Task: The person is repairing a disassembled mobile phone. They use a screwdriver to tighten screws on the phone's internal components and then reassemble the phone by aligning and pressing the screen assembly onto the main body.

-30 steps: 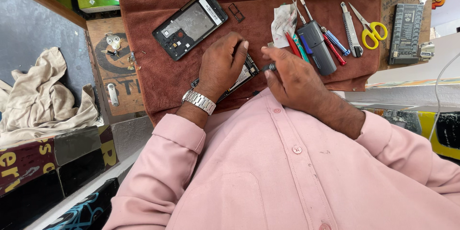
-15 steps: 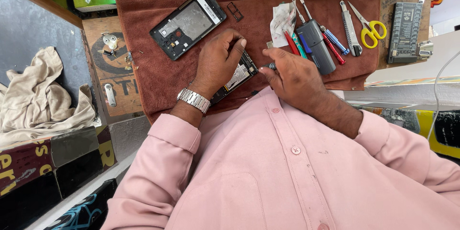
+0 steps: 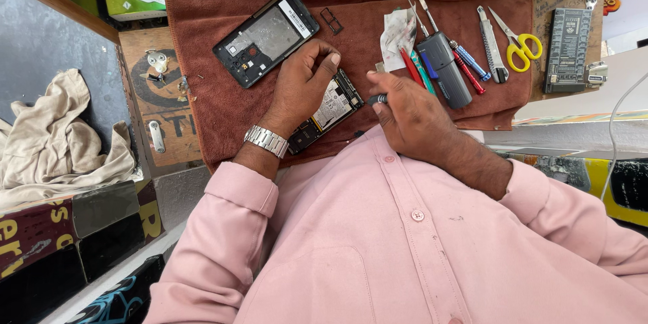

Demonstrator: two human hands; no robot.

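An opened phone body [image 3: 330, 109] with its battery and boards showing lies on a brown cloth [image 3: 378, 20]. My left hand [image 3: 302, 84], with a metal watch at the wrist, rests on its upper end, fingers curled with the thumb raised. My right hand [image 3: 410, 115] grips a small dark-handled tool [image 3: 378, 99], likely a screwdriver, whose tip points at the phone's right edge. The phone's removed back frame [image 3: 265, 36] lies to the upper left, with a small tray part [image 3: 333, 20] beside it.
Right of my hands lie a crumpled tissue [image 3: 397, 32], a dark grey device [image 3: 444, 69], red and blue drivers [image 3: 467, 67], a cutter [image 3: 491, 54], yellow scissors [image 3: 517, 43] and a dark circuit board [image 3: 568, 49]. A beige rag [image 3: 57, 135] lies at the left.
My left hand has lifted off most of the phone and curled up at its top end, uncovering the battery. My right hand has drawn back slightly to the right with the tool.
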